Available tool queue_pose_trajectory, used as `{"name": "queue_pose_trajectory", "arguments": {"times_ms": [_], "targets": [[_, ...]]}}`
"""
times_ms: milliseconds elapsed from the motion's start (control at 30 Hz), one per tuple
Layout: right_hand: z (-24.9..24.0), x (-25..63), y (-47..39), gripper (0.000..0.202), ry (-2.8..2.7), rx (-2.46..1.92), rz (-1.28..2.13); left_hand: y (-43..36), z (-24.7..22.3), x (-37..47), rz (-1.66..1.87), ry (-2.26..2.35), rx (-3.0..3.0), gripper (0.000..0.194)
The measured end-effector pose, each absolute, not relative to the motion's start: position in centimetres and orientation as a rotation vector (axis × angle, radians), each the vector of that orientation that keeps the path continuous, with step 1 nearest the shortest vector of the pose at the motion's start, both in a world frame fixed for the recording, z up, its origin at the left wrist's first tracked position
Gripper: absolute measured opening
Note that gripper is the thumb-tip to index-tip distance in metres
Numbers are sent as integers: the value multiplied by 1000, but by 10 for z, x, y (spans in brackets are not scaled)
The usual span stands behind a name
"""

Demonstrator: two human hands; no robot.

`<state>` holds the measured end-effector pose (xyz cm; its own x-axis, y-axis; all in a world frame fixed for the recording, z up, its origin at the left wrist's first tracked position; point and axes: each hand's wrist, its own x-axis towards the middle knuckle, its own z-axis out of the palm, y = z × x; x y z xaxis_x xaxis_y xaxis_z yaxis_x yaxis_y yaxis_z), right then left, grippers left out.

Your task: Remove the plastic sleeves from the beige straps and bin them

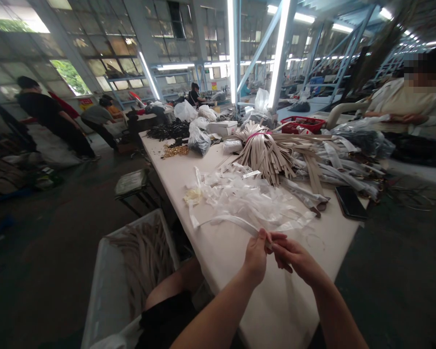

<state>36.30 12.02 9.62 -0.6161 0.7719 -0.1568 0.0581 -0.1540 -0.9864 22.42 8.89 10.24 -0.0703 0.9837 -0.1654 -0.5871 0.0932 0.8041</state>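
Note:
Over the near part of the white table (pixel 218 252), my left hand (pixel 257 254) is closed round the end of a pale strap (pixel 232 219), which trails left across the tabletop. My right hand (pixel 294 254) meets it from the right, its fingertips pinched at the same end of the strap. What lies between the fingertips is too small to make out. A loose heap of clear and white plastic wrapping (pixel 243 196) lies just beyond both hands. Behind the heap is a bundle of beige straps (pixel 263 150) tied with a pink band.
A dark phone (pixel 350 202) lies at the right edge. Wrapped straps (pixel 343 169) spread behind it, near a red basket (pixel 302 124). A white crate (pixel 101 276) of straps stands at lower left, with a stool (pixel 131 183) beyond. A person (pixel 403 104) sits at far right.

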Motion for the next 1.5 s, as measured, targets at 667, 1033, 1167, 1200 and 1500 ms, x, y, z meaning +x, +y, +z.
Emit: {"name": "queue_pose_trajectory", "arguments": {"times_ms": [667, 1033, 1167, 1200, 1500], "targets": [[75, 369, 128, 49, -1894, -1073, 1764, 90, 50, 234, 1378, 772, 396, 54], [69, 368, 134, 44, -1978, -1177, 1558, 95, 37, 231, 1403, 765, 393, 57], [73, 377, 134, 41, -2058, -1225, 1493, 98, 41, 223, 1471, 707, 400, 53], [74, 378, 134, 41, -2073, -1246, 1467, 99, 41, 222, 1466, 698, 400, 53], [66, 386, 138, 46, -1928, -1230, 1611, 110, 46, 204, 1459, 596, 299, 47]]}}
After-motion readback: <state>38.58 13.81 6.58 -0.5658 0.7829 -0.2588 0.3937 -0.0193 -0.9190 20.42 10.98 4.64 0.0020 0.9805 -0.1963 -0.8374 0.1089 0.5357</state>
